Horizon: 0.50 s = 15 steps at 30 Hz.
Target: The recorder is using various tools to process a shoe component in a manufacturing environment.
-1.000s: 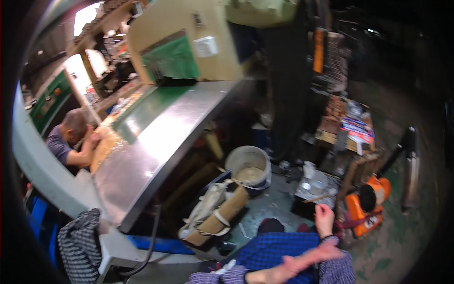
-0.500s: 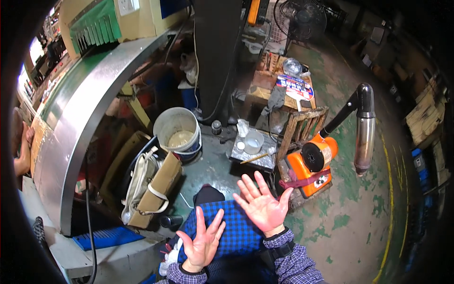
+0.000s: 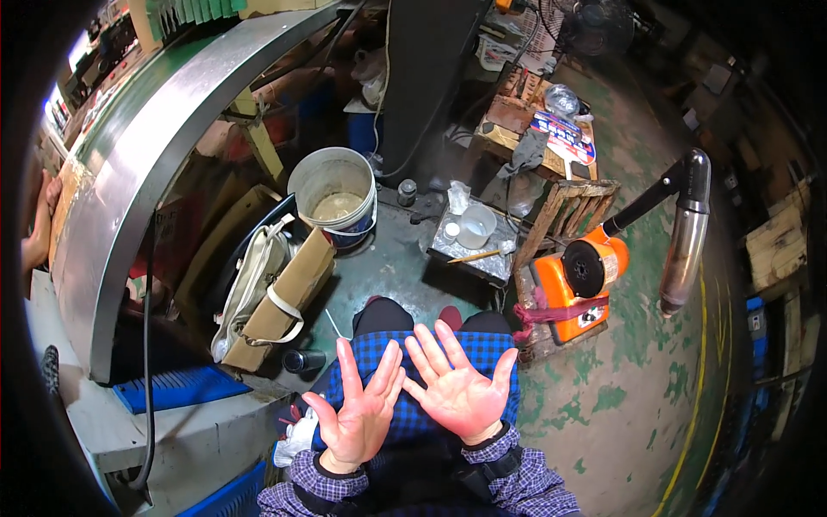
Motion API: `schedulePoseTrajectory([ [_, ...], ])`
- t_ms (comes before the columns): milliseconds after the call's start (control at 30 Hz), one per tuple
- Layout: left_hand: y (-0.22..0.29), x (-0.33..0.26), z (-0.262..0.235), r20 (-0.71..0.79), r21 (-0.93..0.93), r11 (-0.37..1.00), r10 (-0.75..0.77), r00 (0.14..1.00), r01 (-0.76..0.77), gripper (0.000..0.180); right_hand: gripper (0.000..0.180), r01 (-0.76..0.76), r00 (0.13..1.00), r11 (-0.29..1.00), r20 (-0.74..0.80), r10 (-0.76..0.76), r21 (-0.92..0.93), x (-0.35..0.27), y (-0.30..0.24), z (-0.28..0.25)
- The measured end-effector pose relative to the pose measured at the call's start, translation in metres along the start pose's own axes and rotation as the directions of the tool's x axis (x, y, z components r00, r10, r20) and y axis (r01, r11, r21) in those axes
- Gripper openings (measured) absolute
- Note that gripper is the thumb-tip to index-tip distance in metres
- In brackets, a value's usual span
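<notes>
Both palms face up over the blue and black checked cloth (image 3: 482, 349) on my lap. My left hand (image 3: 357, 409) has its fingers spread and nothing in it. Beside it, my right hand (image 3: 461, 388) is likewise spread and bare; the fingers of the two hands come close near the middle, and whether they touch I cannot tell. Checked sleeves cover my forearms, with a dark band at the right wrist. A dark cylindrical container (image 3: 303, 360) lies on the floor left of my left hand.
Ahead, a white bucket (image 3: 372, 202) stands near a cardboard box (image 3: 280, 314) with a pale bag (image 3: 250, 289). A low stand (image 3: 495, 263) bears a clear cup (image 3: 476, 226) and a brush (image 3: 474, 256). On the right is an orange hot-air blower (image 3: 556, 280) with a metal nozzle (image 3: 685, 258). A metal-edged bench (image 3: 129, 181) curves along the left.
My two hands have drawn closer together, the right one moving left and lower. The view has shifted, and more of my lap and knees shows.
</notes>
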<state>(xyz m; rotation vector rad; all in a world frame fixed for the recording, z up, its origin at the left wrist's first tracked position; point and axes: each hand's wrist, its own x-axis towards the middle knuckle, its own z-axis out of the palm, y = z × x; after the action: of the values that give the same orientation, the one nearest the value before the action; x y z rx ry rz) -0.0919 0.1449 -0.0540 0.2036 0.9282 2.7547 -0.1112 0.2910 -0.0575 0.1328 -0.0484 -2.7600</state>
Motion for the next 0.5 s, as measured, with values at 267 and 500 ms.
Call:
schedulePoseTrajectory([
  [267, -0.0024, -0.0019, -0.0031, -0.026, -0.091, 0.995, -0.042, 0.999, 0.039, 0.079, 0.108, -0.003, 1.0, 1.0, -0.013, 0.003, -0.004, -0.0029, -0.0007, -0.0004],
  [500, -0.0003, -0.0005, 0.0006, -0.04, -0.158, 0.985, -0.069, 0.997, 0.062, 0.078, 0.109, 0.009, 1.0, 1.0, 0.026, -0.009, 0.022, -0.005, 0.0029, -0.0015],
])
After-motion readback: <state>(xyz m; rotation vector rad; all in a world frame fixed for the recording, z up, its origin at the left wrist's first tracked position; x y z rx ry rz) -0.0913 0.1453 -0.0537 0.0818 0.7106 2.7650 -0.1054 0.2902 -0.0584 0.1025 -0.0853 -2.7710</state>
